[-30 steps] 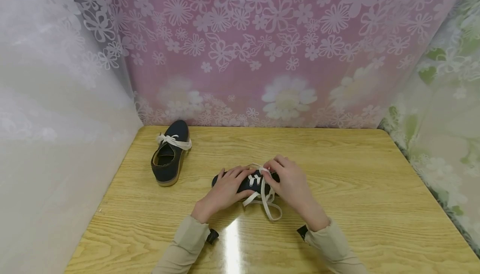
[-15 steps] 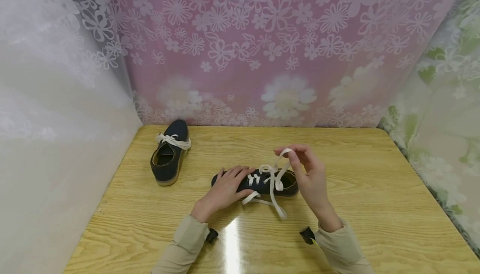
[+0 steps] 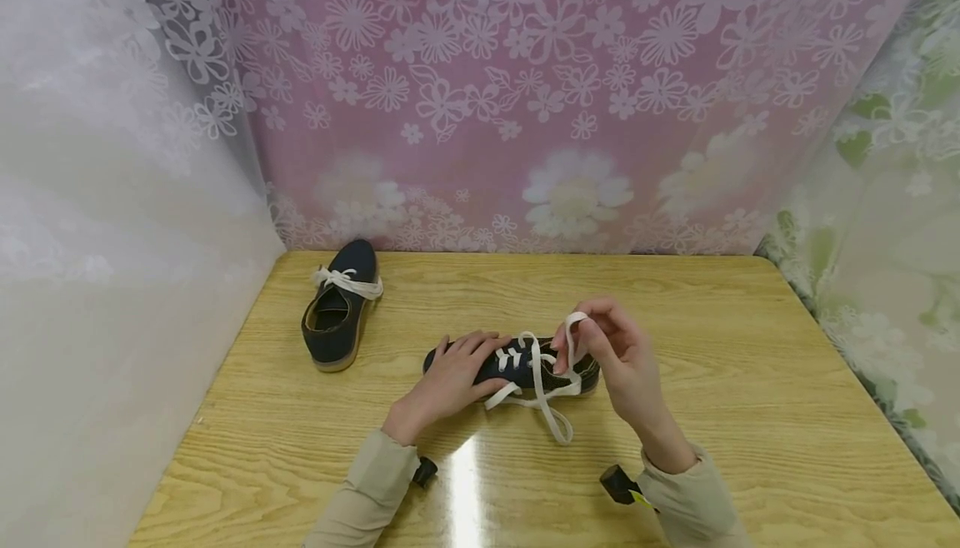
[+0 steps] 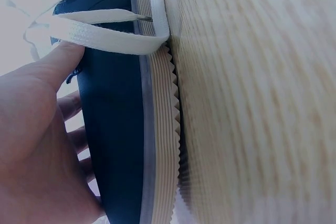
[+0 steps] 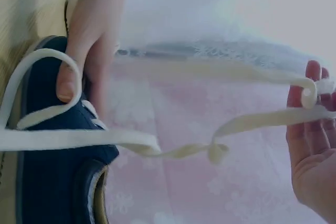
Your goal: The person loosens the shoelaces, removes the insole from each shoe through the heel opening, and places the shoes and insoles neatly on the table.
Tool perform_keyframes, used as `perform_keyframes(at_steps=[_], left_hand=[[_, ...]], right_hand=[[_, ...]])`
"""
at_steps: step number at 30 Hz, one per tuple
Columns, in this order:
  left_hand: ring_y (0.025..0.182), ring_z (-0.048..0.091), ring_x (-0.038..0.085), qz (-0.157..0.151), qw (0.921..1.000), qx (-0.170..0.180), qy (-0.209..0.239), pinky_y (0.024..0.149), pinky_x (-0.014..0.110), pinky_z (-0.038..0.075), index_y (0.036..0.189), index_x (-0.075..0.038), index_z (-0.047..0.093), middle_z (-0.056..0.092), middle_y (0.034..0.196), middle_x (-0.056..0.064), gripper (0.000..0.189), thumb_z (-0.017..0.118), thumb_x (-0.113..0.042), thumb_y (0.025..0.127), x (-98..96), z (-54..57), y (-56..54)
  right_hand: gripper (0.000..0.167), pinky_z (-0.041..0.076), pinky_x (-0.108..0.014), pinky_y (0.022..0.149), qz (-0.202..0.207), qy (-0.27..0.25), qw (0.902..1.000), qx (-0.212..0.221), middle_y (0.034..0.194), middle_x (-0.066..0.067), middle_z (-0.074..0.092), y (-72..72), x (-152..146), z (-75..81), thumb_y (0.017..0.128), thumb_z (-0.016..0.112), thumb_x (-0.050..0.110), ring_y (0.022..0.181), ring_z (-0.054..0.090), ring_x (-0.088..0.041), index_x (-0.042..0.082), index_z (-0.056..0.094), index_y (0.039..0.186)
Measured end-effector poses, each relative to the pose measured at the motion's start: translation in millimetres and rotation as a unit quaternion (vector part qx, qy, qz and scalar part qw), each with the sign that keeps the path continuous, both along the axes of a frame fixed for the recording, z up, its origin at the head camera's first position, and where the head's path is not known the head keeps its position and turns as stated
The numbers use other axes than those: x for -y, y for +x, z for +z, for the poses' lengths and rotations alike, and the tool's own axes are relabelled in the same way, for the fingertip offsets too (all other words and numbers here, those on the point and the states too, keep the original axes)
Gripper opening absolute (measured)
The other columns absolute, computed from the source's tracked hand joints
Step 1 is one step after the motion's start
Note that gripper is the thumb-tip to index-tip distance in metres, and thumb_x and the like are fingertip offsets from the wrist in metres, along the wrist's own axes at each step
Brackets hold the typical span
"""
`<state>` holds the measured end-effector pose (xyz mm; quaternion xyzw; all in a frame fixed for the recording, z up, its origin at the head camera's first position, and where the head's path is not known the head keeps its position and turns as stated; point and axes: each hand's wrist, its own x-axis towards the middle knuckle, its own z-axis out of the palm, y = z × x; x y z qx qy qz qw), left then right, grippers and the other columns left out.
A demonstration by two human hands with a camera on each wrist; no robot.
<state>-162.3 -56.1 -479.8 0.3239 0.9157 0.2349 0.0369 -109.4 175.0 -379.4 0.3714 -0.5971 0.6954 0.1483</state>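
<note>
Across the navy sneaker (image 3: 486,371), the left hand (image 3: 448,377) grips, fingers spread, likely bracing it. The right hand (image 3: 621,356) pinches a white shoelace (image 3: 570,344), perhaps for control.

Head view from above, forward-down, wrist views close, seemingly sideways, sharing one shoe (image 4: 115,124)

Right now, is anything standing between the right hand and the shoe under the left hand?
Nothing visible blocks it. Only the white lace that the right hand holds spans the gap to the navy shoe. The left hand rests toward the toe, out of that path, and the other shoe stands apart, farther left.
</note>
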Motion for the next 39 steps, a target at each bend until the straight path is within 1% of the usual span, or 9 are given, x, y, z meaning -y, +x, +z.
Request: perform_keyframes(at_steps=[5, 10, 15, 22, 25, 28, 32, 35, 39], left_hand=[[0.147, 0.035, 0.029, -0.001, 1.0000, 0.002, 0.004, 0.116, 0.068, 0.021, 0.156, -0.024, 0.042, 0.041, 0.157, 0.003, 0.061, 0.059, -0.046, 0.101, 0.4, 0.7, 0.2], [0.147, 0.036, 0.030, -0.002, 1.0000, 0.003, 0.006, 0.116, 0.069, 0.022, 0.155, -0.023, 0.043, 0.042, 0.157, 0.004, 0.062, 0.060, -0.046, 0.101, 0.5, 1.1, 1.2], [0.147, 0.036, 0.029, 0.000, 1.0000, 0.003, 0.003, 0.117, 0.068, 0.021, 0.155, -0.025, 0.042, 0.041, 0.157, 0.004, 0.062, 0.059, -0.048, 0.100, 0.7, 0.0, 0.7], [0.148, 0.034, 0.029, -0.002, 1.0000, 0.002, 0.002, 0.116, 0.069, 0.021, 0.156, -0.025, 0.041, 0.041, 0.157, 0.003, 0.062, 0.059, -0.048, 0.100, 0.0, -1.3, -0.4], [0.148, 0.034, 0.029, -0.005, 1.0000, 0.001, 0.000, 0.116, 0.069, 0.021, 0.156, -0.025, 0.041, 0.041, 0.157, 0.003, 0.062, 0.058, -0.048, 0.101, -0.8, -1.4, -0.6], [0.148, 0.033, 0.029, -0.006, 1.0000, 0.002, -0.004, 0.116, 0.069, 0.021, 0.156, -0.025, 0.041, 0.041, 0.157, 0.003, 0.063, 0.058, -0.049, 0.101, -1.2, -1.1, -0.9], [0.149, 0.033, 0.030, -0.006, 0.9999, 0.009, -0.004, 0.116, 0.069, 0.021, 0.156, -0.024, 0.040, 0.040, 0.158, 0.004, 0.063, 0.058, -0.049, 0.101, -1.2, -0.6, -0.8], [0.149, 0.032, 0.029, -0.003, 0.9999, 0.011, -0.003, 0.116, 0.069, 0.021, 0.156, -0.024, 0.041, 0.040, 0.158, 0.004, 0.063, 0.058, -0.048, 0.101, -0.7, -0.2, -0.8], [0.149, 0.032, 0.029, -0.001, 0.9999, 0.011, -0.001, 0.117, 0.069, 0.020, 0.156, -0.024, 0.042, 0.041, 0.158, 0.004, 0.063, 0.058, -0.049, 0.101, 0.1, 0.3, -0.8]], right_hand=[[0.015, 0.056, -0.035, 0.053, -0.032, 0.097, 0.9917, 0.077, 0.092, -0.015, 0.068, -1.1, -1, -2.5, 0.106, 0.046, -0.004, 0.062, 0.064, -0.024, -0.006, 0.058, 0.113], [0.010, 0.052, -0.037, 0.048, -0.056, 0.234, 0.9625, 0.125, 0.082, -0.016, 0.066, -6.9, 0, -11.3, 0.106, 0.053, 0.007, 0.054, 0.058, -0.024, 0.006, 0.062, 0.111], [0.012, 0.050, -0.033, 0.044, -0.109, 0.352, 0.9219, 0.120, 0.073, -0.008, 0.065, -10.8, 3, -15.2, 0.106, 0.057, 0.024, 0.044, 0.054, -0.015, 0.016, 0.064, 0.110], [0.008, 0.052, -0.023, 0.058, -0.234, 0.472, 0.8496, -0.011, 0.080, 0.003, 0.073, -16.7, -1, -23.8, 0.097, 0.071, 0.026, 0.064, 0.065, -0.005, 0.020, 0.069, 0.101], [0.014, 0.048, -0.020, 0.053, -0.254, 0.495, 0.8278, -0.070, 0.080, 0.005, 0.071, -18.2, -6, -27.5, 0.090, 0.079, 0.025, 0.061, 0.063, -0.005, 0.018, 0.072, 0.100], [0.022, 0.041, -0.017, 0.049, -0.236, 0.516, 0.8154, -0.116, 0.083, 0.006, 0.065, -17.9, -11, -31.4, 0.085, 0.084, 0.024, 0.056, 0.054, -0.003, 0.017, 0.074, 0.102], [0.032, 0.040, -0.017, 0.050, -0.204, 0.536, 0.8042, -0.157, 0.094, 0.004, 0.061, -16.1, -17, -37.7, 0.076, 0.090, 0.022, 0.059, 0.052, -0.003, 0.020, 0.076, 0.104], [0.034, 0.046, -0.019, 0.053, -0.213, 0.537, 0.7957, -0.183, 0.097, 0.004, 0.060, -16.4, -17, -42.1, 0.071, 0.093, 0.018, 0.065, 0.057, -0.006, 0.023, 0.077, 0.101], [0.025, 0.050, -0.023, 0.054, -0.241, 0.526, 0.7847, -0.222, 0.094, 0.004, 0.059, -19.6, -13, -46.7, 0.073, 0.092, 0.017, 0.066, 0.058, -0.008, 0.023, 0.075, 0.091]])
